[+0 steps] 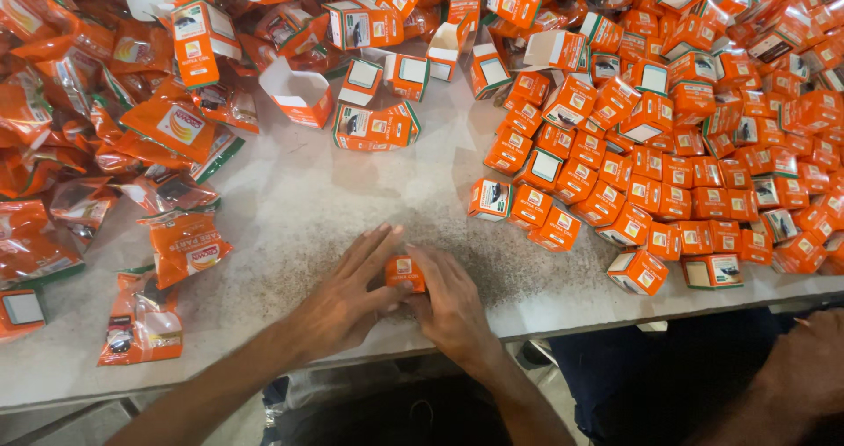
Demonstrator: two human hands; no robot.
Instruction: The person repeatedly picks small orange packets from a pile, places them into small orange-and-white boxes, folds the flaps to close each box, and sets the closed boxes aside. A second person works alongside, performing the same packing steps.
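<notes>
A small orange box point(404, 272) sits on the grey table point(308, 208) near its front edge, gripped from both sides. My left hand point(347, 296) presses it from the left with the thumb against the box and the other fingers stretched flat on the tabletop. Curled fingers of my right hand point(450, 301) cover the box's right side. Only the box's top face shows between the hands.
Several closed orange boxes point(668, 173) lie packed together at the right. Open, unfolded boxes point(378, 76) stand at the back centre. Orange plastic pouches point(180, 244) are heaped at the left. Another person's arm point(804, 367) shows at the lower right below the table.
</notes>
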